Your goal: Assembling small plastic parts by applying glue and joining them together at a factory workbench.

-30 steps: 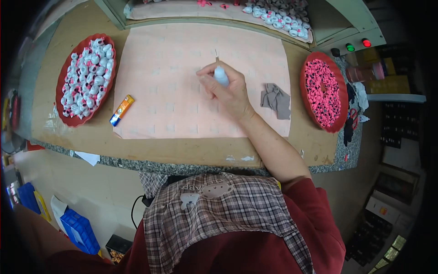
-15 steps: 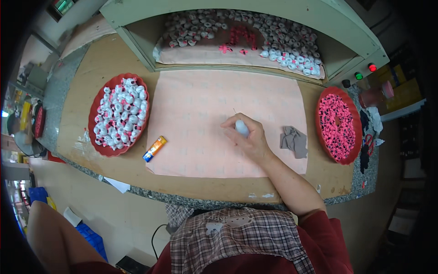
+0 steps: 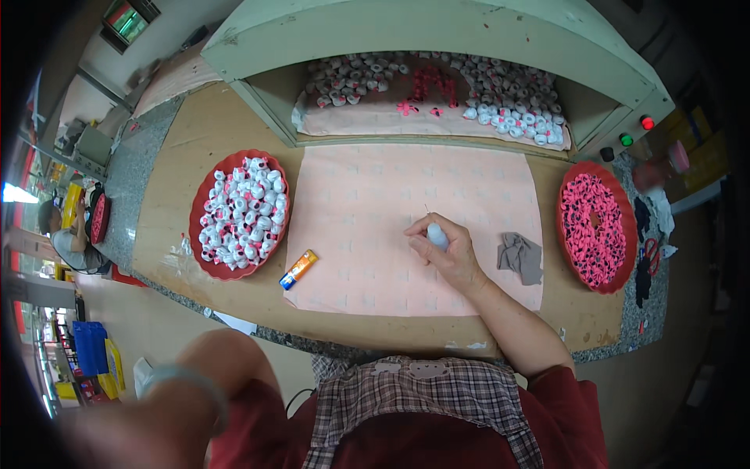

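My right hand (image 3: 461, 262) is closed round a small pale squeeze bottle (image 3: 437, 236) with a thin needle tip. It hovers over or rests on a pale pink sheet (image 3: 367, 285); the exact contact is unclear. Close to the camera at the lower left, my left hand (image 3: 117, 434) is raised and blurred, its fingers not readable; a band circles that wrist. Left of the sheet, a red scalloped tray (image 3: 200, 195) holds many small white pieces with pink bits (image 3: 242, 211). An orange and blue tube (image 3: 299, 270) lies at the sheet's left edge. On its right lies a folded grey cloth (image 3: 522, 258).
A second red tray (image 3: 627, 254) of pink and black pieces (image 3: 586, 258) stands at the right. Behind the sheet, a green cabinet (image 3: 437, 35) holds more white pieces and lit buttons. Red-handled scissors (image 3: 652, 254) lie far right. Another person (image 3: 70, 238) sits at far left.
My left arm has swung up toward the camera at the lower left. The whole view has shifted, so the table appears further right and lower. My right hand keeps the bottle over the sheet.
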Tool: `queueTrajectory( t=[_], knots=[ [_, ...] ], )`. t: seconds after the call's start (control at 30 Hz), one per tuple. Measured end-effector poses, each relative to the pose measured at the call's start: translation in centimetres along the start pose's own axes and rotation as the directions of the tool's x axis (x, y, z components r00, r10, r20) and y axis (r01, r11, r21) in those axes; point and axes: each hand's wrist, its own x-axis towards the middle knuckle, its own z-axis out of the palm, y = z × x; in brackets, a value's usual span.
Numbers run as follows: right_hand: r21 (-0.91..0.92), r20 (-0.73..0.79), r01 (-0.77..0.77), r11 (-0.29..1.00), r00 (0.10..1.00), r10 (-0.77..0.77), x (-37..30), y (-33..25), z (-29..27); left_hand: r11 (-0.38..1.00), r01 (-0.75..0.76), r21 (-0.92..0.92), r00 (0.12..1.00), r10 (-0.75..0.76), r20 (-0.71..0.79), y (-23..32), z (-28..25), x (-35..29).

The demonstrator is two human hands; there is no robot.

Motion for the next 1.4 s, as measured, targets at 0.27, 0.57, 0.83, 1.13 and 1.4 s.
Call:
queueTrajectory(
  t=[0.27, 0.57, 0.83, 1.13, 1.4],
  knots=[
    [0.058, -0.028, -0.076, 0.995, 0.997, 0.077, 1.1, 0.2, -0.8, 0.747, 0.516, 0.418, 0.856, -0.441, -0.269, -9.1, -4.5, 0.8],
    [-0.06, 0.025, 0.004, 0.998, 1.0, -0.002, 0.0, -0.4, -0.5, 0.77, 0.339, 0.54, 0.933, -0.348, -0.089, -9.3, -4.4, 4.2],
    [-0.052, 0.01, -0.084, 0.995, 0.996, 0.084, -0.4, 0.0, -0.2, 0.711, 0.232, 0.664, 0.958, -0.286, -0.028, -6.4, -3.6, 5.4],
    [-0.135, 0.024, 0.042, 0.99, 0.999, -0.039, -0.8, 0.1, 0.6, 0.735, 0.331, 0.591, 0.941, -0.3, -0.155, -6.8, -3.0, 0.5],
    [0.486, -0.145, -0.063, 0.872, 0.978, 0.151, -0.7, -4.0, -1.2, 0.727, 0.332, 0.601, 0.941, -0.299, -0.158, -6.3, -1.1, -0.4]
  ],
)
